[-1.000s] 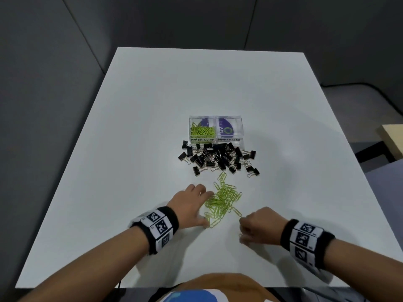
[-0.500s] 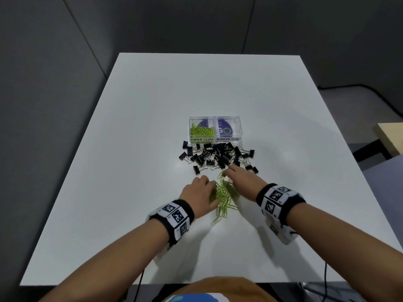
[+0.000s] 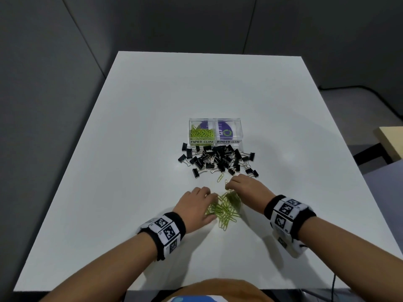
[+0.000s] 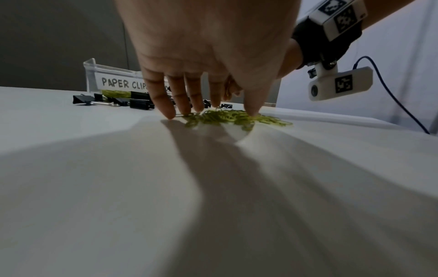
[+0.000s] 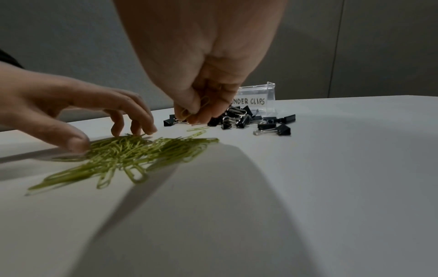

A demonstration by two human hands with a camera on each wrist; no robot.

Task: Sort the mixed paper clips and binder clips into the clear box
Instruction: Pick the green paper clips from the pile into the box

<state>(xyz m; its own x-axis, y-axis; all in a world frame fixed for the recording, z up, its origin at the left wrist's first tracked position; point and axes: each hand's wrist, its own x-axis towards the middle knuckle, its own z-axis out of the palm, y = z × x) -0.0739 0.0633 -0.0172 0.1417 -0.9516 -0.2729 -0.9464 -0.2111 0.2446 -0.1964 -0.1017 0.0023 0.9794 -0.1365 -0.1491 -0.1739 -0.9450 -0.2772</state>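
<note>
A heap of green paper clips (image 3: 225,209) (image 5: 132,155) (image 4: 227,118) lies on the white table (image 3: 130,149) between my hands. My left hand (image 3: 197,203) (image 4: 208,110) (image 5: 78,116) rests its spread fingertips on the heap's left side. My right hand (image 3: 242,188) (image 5: 199,110) pinches a few green paper clips just above the heap's far end. Black binder clips (image 3: 218,160) (image 5: 246,120) (image 4: 132,101) are piled beyond. The clear box (image 3: 214,131) stands behind them, with green clips in its PAPER CLIPS half (image 4: 116,82) and a BINDER CLIPS half (image 5: 258,101) holding no clips that I can see.
One loose green paper clip (image 3: 220,178) lies between the heap and the binder clips. The right wrist's camera (image 4: 338,86) and its cable hang beside the heap. A wooden piece of furniture (image 3: 390,138) stands off the table's right edge.
My right hand has moved from the near right to the heap's far end and pinched up a few paper clips. My left hand stays on the heap's left side, which is more bunched.
</note>
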